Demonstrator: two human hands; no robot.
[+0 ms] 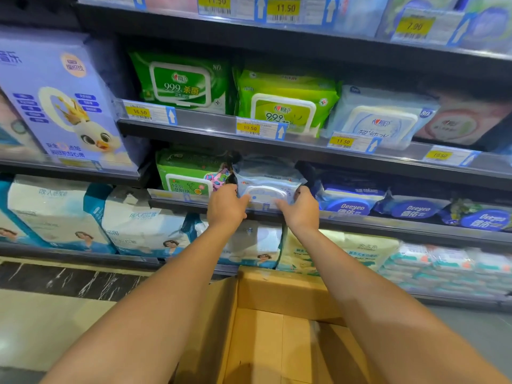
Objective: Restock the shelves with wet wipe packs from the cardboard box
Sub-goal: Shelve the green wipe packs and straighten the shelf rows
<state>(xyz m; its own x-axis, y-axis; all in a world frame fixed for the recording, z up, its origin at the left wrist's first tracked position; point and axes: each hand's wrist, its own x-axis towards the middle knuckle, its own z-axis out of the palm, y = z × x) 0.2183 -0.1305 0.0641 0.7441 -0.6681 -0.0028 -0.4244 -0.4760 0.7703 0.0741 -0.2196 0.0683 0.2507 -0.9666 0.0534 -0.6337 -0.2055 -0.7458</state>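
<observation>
Head view: your left hand [225, 207] and right hand [302, 211] grip a pale wipe pack [267, 187] on the shelf [388, 220], fingers [243, 200] curled round it.

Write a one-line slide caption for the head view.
Left hand and right hand grip a pale blue wet wipe pack at the shelf edge, above the cardboard box.

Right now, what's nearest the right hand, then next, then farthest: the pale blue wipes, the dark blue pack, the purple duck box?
1. pale blue wipe pack: in the right hand.
2. dark blue pack: same shelf, just right.
3. purple duck box: far upper left.
</observation>
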